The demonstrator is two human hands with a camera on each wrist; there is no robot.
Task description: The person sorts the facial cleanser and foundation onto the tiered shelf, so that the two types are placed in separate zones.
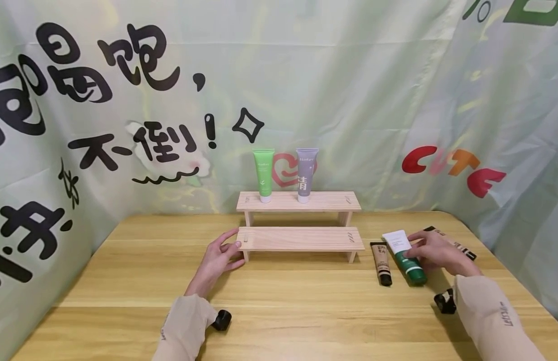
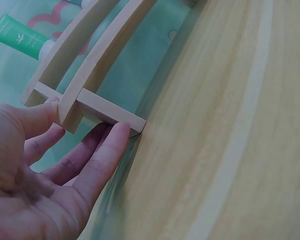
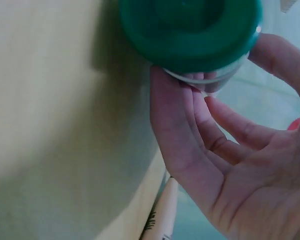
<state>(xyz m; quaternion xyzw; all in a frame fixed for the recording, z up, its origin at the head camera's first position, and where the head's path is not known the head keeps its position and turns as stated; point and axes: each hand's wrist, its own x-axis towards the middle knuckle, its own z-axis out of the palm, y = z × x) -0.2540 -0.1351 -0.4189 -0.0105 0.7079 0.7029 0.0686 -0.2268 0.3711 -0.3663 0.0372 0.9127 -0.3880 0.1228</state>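
At the left end of a two-tier wooden stand (image 1: 301, 238), my left hand (image 1: 218, 258) holds the lower step. In the left wrist view its thumb lies at the board's corner and a fingertip touches the leg (image 2: 112, 111). My right hand (image 1: 434, 250) grips a green and white squeeze tube (image 1: 412, 268), thumb on one side and fingers on the other. The right wrist view shows the tube's green cap (image 3: 190, 35) close up. A light green tube (image 1: 263, 173) and a purple tube (image 1: 306, 173) stand upright on the upper step.
Left of the gripped tube, a beige tube with a black cap (image 1: 381, 263) lies on the wooden table (image 1: 306, 316). Another black-ended tube (image 1: 464, 249) lies partly behind the right hand. A printed curtain (image 1: 351, 100) hangs behind the table.
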